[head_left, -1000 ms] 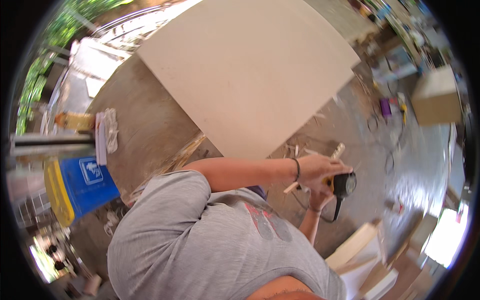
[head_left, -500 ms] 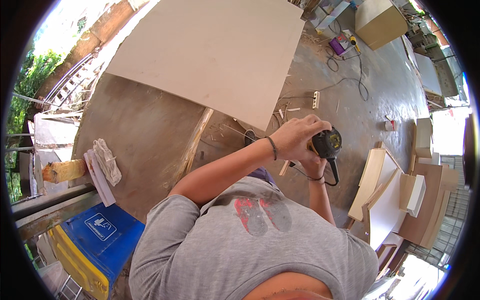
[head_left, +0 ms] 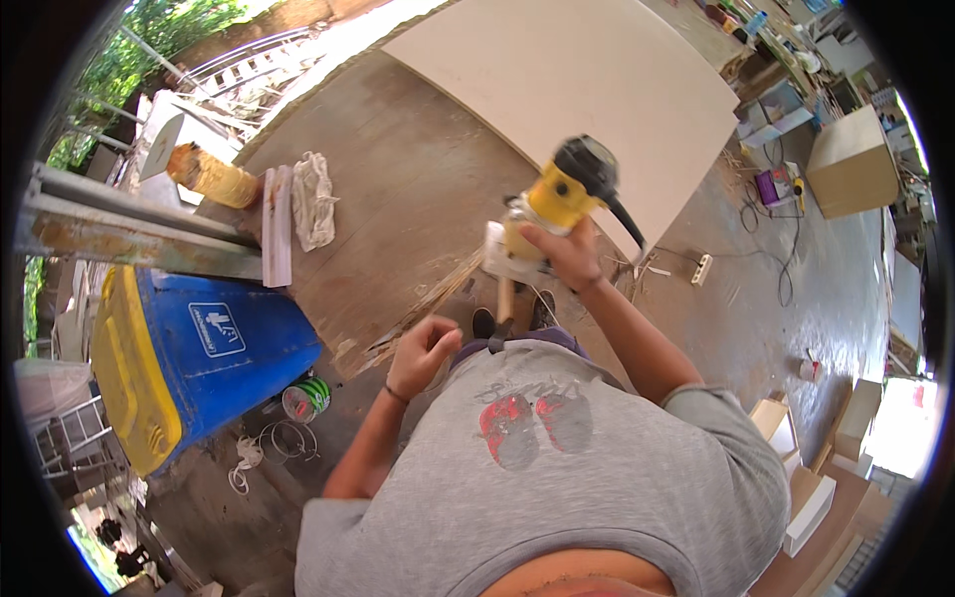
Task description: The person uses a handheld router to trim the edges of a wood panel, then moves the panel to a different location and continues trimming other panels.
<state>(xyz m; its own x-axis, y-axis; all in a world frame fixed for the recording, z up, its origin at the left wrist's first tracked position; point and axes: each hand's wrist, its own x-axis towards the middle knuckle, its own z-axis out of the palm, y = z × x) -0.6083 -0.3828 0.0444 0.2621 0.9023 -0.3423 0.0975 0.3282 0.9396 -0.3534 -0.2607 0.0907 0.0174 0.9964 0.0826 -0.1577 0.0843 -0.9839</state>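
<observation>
Right hand (head_left: 559, 254) clenched around base of yellow router (head_left: 557, 204), tool raised above edge of brown workbench (head_left: 418, 199), black motor cap tilted up and away. Left hand (head_left: 423, 353) loosely curled, holding nothing, near bench edge.

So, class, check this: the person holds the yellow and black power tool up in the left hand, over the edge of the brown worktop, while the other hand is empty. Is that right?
Not quite. The head view shows the yellow and black power tool held in the right hand, not the left. The left hand is the empty one, loosely curled near the edge of the brown worktop. The rest stands.
</observation>
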